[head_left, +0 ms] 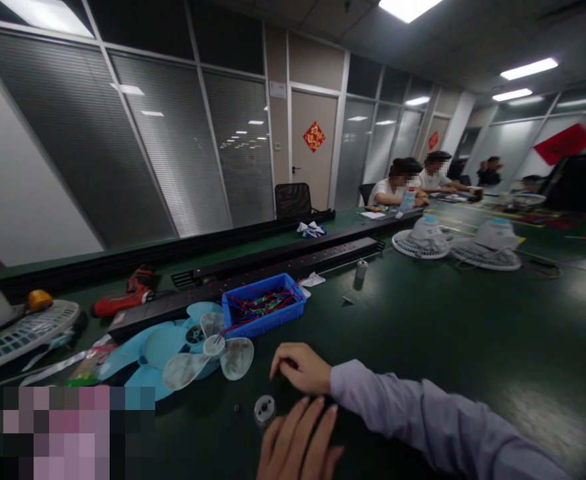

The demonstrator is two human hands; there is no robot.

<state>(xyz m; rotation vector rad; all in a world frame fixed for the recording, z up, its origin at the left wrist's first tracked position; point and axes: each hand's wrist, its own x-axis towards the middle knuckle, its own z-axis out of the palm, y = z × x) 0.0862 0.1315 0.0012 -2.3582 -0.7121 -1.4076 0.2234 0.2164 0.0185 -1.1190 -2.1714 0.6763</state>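
Observation:
My left hand (pixel 297 440) is at the bottom of the view, palm down, its fingers stretched out beside a small round metal part (pixel 264 410) with dark holes. My right hand (pixel 303 368) lies just beyond it on the green table, its fingers curled inward; whatever they may hold is hidden. A tiny dark piece (pixel 237 408) sits left of the metal part. Farther left are a grey-white fan blade (pixel 237 359) and light blue fan blades (pixel 165 350), overlapping. Behind them stands a blue bin (pixel 265 323) full of red, blue and green wires.
A red power drill (pixel 127 297) and a fan grille (pixel 37 333) lie at left. Black rails (pixel 293 263) cross the table. A small metal cylinder (pixel 361 269) stands upright beyond the bin. Fan housings (pixel 493 247) rest farther right. Several people sit at the far end.

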